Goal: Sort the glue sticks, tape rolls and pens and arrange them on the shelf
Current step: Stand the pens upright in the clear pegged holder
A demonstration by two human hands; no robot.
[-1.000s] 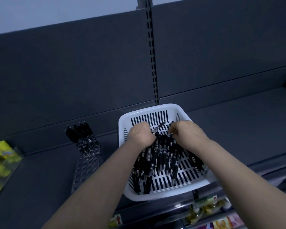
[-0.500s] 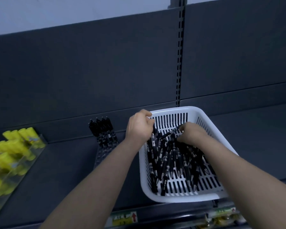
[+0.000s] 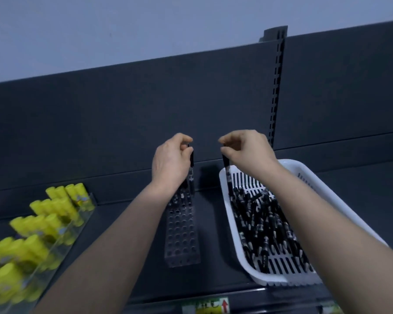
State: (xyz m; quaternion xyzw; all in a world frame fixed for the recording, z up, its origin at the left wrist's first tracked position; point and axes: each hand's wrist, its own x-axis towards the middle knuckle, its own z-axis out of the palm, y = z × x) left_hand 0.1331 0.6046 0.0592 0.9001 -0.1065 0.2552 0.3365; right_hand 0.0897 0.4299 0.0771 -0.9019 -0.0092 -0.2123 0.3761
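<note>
Dark grey shelf steel is carrying everything here, with a matching back panel, a slotted upright and a pale wall rising behind it.

Each grip is pinching one slim black pen by its upper end, so that both pens are hanging nearly upright. The left grip is holding its pen over the far end of the clear rack; whether the tip is touching a hole is not clear. The right grip is holding a second pen over the far left corner of the basket, fingers curled round it, thumb and forefinger closing on the cap end.

The rack is a long transparent plastic block drilled with rows of round holes, lying lengthwise between the forearms. The basket is white slotted plastic, rectangular with rounded corners, and a loose heap of black pens with silver tips is lying in it. Yellow glue sticks are standing in stepped rows inside a clear tray at the left, blurred. A price label is showing on the shelf's front edge.

Half a second ago both grips were down in the basket among the pens; now they are raised, and the basket is sitting farther right in view.
</note>
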